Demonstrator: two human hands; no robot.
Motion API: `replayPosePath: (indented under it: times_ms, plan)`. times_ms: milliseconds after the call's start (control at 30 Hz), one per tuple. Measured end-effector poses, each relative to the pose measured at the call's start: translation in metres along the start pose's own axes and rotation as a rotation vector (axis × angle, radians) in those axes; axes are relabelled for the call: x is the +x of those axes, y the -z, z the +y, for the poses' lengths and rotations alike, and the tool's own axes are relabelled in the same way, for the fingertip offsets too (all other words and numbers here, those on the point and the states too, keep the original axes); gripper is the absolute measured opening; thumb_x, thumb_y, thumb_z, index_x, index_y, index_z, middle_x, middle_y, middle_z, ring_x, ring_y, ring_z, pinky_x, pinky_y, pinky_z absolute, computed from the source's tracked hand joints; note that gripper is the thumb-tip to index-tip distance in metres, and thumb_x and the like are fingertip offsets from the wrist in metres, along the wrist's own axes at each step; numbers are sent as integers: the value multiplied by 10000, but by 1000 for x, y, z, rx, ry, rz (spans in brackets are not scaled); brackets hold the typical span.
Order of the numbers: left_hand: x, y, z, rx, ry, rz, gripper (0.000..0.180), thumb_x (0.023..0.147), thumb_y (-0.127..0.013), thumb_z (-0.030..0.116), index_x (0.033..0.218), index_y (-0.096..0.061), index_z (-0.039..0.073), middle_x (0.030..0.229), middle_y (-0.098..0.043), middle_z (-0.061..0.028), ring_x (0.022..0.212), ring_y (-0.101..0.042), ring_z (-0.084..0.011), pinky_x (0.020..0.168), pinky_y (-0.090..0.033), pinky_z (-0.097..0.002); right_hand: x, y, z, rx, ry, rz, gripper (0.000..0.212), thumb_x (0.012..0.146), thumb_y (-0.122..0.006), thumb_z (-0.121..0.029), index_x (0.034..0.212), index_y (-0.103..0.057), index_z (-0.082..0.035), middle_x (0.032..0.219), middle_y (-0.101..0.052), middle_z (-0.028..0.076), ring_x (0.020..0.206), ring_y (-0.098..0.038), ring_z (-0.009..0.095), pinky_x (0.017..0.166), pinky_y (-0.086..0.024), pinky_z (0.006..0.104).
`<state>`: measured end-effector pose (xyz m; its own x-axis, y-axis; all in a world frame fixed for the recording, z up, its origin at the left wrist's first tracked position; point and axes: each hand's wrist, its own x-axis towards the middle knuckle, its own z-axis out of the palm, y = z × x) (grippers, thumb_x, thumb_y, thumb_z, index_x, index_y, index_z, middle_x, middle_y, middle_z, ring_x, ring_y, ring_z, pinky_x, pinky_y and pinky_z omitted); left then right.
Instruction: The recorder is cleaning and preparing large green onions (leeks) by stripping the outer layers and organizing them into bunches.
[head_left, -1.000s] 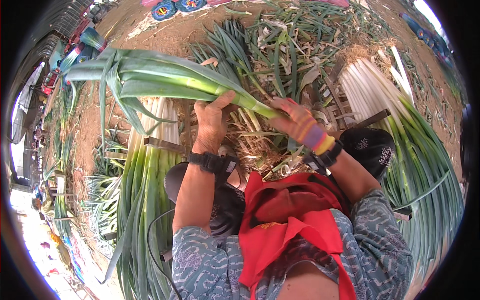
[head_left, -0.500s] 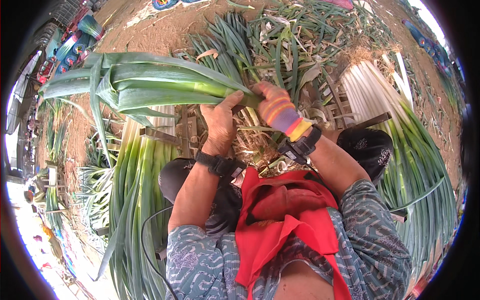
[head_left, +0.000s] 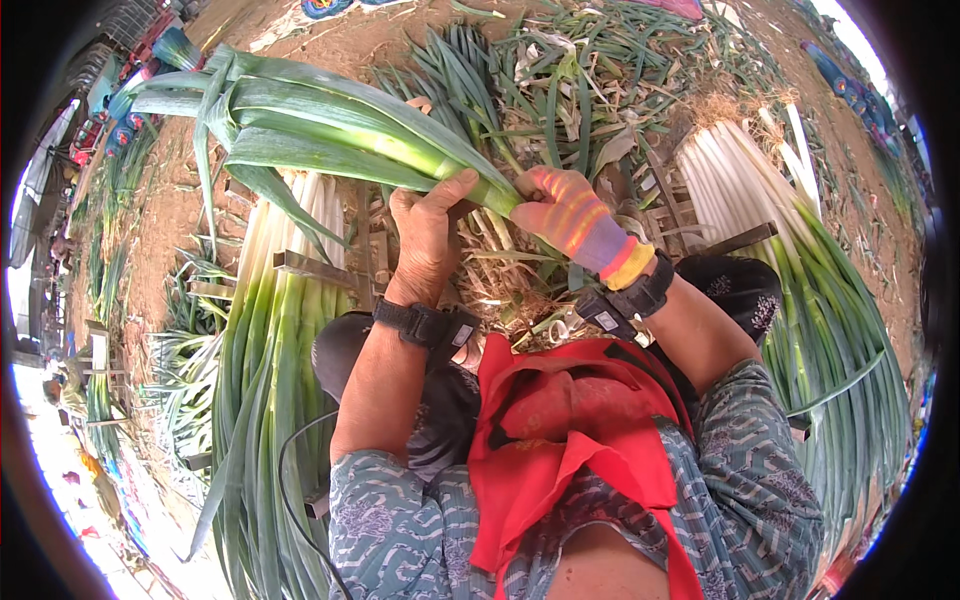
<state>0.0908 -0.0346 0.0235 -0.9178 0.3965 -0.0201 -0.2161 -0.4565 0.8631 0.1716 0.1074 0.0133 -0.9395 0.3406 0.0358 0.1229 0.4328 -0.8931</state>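
Note:
A large leek [head_left: 350,135] lies across in front of me, its broad green leaves fanning out to the far left. My bare left hand [head_left: 428,235] grips its pale green stalk with the thumb on top. Close by, my right hand [head_left: 575,222], in a striped orange, yellow and purple glove, is closed round the stalk's right end. The leek's lower end is hidden by the glove. Below the hands, roots and peeled scraps [head_left: 505,275] lie between my knees.
Long bundles of leeks lie on low racks at my left [head_left: 285,330] and right [head_left: 800,270]. Ahead are unpeeled leeks [head_left: 460,85] and a heap of leaf trimmings [head_left: 600,65] on bare soil [head_left: 370,50]. A cable [head_left: 283,470] runs beside my left arm.
The leek has tilted, its leafy end rising farther from me and the held stalk angling down to the right. My right hand has moved slightly right and nearer; the left stays on the stalk.

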Motion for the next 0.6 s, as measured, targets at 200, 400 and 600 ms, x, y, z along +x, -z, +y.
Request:
replayPosePath:
  times_ms: [200,400,600]
  plan:
    - [-2,0,-5,89,-69,-85,228,751,-629,18,964,-563,-29,854,-608,-93,756,-610,-201,643,-508,-313,1,-13,5,-5,65,92,246,721,-569,-65,945,-578,36,800,-613,102,694,-550,172,661,-449,300]
    - [-1,10,18,-61,-38,-136,338,702,-678,-11,1027,-586,3,933,-623,-74,854,-591,-187,810,-467,-327,-5,15,26,717,-312,-109,151,827,-560,-61,953,-601,10,822,-630,45,675,-542,90,587,-420,220]
    - [2,8,7,-24,17,-170,340,782,-624,143,1060,-520,-23,932,-605,-138,861,-603,-260,750,-494,-402,-18,13,-7,379,31,-229,238,810,-656,-181,962,-620,-2,786,-610,23,665,-560,79,566,-465,228]
